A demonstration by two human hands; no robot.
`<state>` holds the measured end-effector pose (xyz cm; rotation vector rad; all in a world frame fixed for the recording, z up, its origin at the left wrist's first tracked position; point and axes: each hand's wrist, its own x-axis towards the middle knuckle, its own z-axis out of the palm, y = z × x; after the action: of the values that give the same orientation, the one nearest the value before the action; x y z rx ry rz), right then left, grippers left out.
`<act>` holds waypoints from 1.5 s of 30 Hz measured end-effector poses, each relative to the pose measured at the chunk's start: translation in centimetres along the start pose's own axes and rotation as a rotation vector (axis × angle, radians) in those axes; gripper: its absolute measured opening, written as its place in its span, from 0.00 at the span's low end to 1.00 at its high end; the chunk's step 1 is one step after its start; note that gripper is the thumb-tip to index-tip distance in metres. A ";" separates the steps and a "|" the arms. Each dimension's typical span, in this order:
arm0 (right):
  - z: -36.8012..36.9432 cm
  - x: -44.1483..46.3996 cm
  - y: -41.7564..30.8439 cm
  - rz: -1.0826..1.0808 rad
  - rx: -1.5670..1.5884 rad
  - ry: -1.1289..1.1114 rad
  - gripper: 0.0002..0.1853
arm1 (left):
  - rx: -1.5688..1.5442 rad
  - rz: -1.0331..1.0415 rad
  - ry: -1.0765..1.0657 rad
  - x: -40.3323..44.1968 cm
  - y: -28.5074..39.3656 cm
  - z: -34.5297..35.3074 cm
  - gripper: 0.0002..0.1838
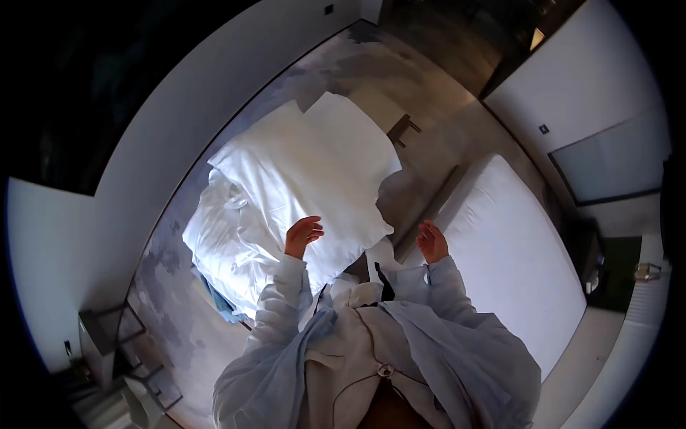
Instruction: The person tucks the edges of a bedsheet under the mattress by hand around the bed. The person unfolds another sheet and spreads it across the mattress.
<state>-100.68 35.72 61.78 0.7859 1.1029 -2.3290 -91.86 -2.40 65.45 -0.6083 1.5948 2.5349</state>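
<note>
A large heap of rumpled white bedding [243, 207] lies left of centre, with pillow-like white pieces [350, 143] on top. Over its near edge, my left hand [304, 236] has its fingers spread loosely and holds nothing; whether it touches the cloth I cannot tell. My right hand [432, 242] is raised beside the near left side of a bed [511, 250] with a smooth white cover. Its fingers are apart and slightly bent, with nothing in them. Between the hands, a narrow gap separates the heap from the bed.
Patterned carpet [161, 286] runs along the left wall. A small dark wooden piece of furniture [404, 130] stands beyond the heap. At lower left are a cabinet [96, 339] and a chair [146, 400]. Blue cloth [218, 299] shows under the heap.
</note>
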 end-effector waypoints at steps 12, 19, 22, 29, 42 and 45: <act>2.7 17.0 -9.6 0.044 -0.196 -0.116 0.13 | -0.063 -0.101 0.193 9.7 1.3 4.8 0.14; 14.1 37.0 -12.7 0.221 -0.842 -0.155 0.13 | 0.610 -0.177 0.759 17.6 -3.5 5.0 0.24; 15.5 45.6 -10.9 0.106 -1.033 -0.440 0.13 | 0.913 0.000 0.798 21.3 -4.7 4.5 0.27; 8.9 62.9 -4.3 -0.166 -1.595 -0.430 0.18 | 1.061 0.020 0.497 31.2 -5.7 8.4 0.22; 5.0 67.3 -0.1 -0.400 -1.708 -0.223 0.33 | 0.599 -0.261 0.265 37.3 -8.6 13.2 0.17; 5.4 67.9 -0.4 -0.315 -1.653 -0.208 0.29 | 0.692 -0.288 0.293 36.9 -8.1 11.7 0.16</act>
<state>-152.83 21.65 20.24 -0.2876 2.4188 -0.8690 -126.81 6.56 49.25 -1.0346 2.1199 1.5894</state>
